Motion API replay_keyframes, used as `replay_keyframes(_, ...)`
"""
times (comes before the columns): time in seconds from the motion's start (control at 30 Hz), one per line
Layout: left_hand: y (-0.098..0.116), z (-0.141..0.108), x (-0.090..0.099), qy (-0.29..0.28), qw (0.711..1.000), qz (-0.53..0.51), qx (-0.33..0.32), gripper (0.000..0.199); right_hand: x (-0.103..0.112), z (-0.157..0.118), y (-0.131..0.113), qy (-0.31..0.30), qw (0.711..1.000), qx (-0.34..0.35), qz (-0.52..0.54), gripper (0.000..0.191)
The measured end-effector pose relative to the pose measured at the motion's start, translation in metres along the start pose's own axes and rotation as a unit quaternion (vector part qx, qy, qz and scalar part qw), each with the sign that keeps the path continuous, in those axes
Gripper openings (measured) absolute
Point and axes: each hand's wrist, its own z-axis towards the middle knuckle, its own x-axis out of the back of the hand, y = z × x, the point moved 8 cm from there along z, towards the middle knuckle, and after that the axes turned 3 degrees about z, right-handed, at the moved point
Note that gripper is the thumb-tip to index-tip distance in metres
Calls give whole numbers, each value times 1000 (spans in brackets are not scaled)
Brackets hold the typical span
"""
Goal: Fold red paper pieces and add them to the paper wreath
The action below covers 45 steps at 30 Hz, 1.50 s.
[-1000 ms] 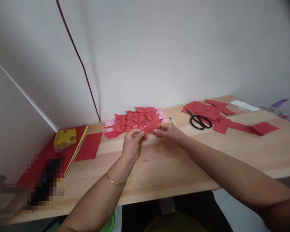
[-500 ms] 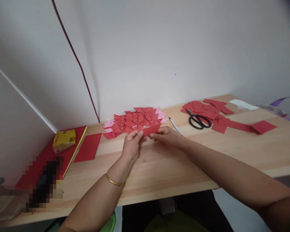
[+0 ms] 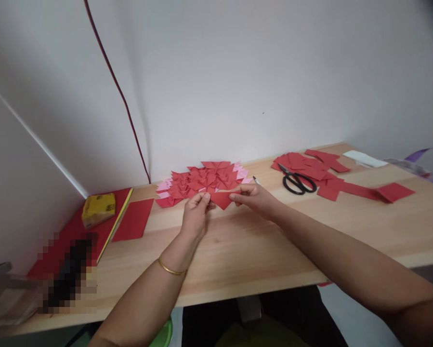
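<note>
A small red piece of paper (image 3: 223,199), folded to a point at its lower edge, is held up above the table between both hands. My left hand (image 3: 196,209) pinches its left end between thumb and fingers. At the other end, my right hand (image 3: 251,198) grips the paper the same way. Just behind them lies a heap of folded red paper pieces (image 3: 202,177) with some pink folded pieces (image 3: 241,172) along its sides. A pen (image 3: 256,180) is mostly hidden behind my right hand.
Black-handled scissors (image 3: 298,183) rest by loose red paper pieces (image 3: 310,164) on the right of the wooden table (image 3: 238,260). Farther right is a white strip (image 3: 364,158). On the left are a red sheet (image 3: 134,220) and a yellow packet (image 3: 98,210). A cord (image 3: 125,103) hangs along the wall.
The held red paper has gone from a slanted band to a shape with a downward point. My right hand has shifted slightly right, covering more of the pen.
</note>
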Motion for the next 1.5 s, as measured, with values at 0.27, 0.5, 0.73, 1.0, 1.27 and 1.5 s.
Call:
replay_keyframes(0.27, -9, -5, -13, -50, 997, -42, 48, 29, 0, -2, -6, 23, 1000, 14, -8, 34)
replay_keyframes(0.5, -17, -5, -11, -64, 997, 18, 48, 27, -7, -1, -1, -19, 999, 35, -23, 26)
replay_keyframes(0.73, -19, -6, -15, -86, 990, 101, 55, 27, -11, -1, -6, -38, 993, 99, -48, 21)
replay_keyframes(1.0, -15, -2, -13, -86, 988, 129, 20, 28, -13, 2, 9, -19, 993, 106, -51, 22)
replay_keyframes(1.27, -13, -1, -8, -74, 986, 148, 10, 23, -16, -4, -2, 0, 983, 140, -122, 17)
replay_keyframes(1.5, -14, -1, -10, -99, 982, 158, 4, 21, -11, -3, 0, 5, 985, 149, -92, 20)
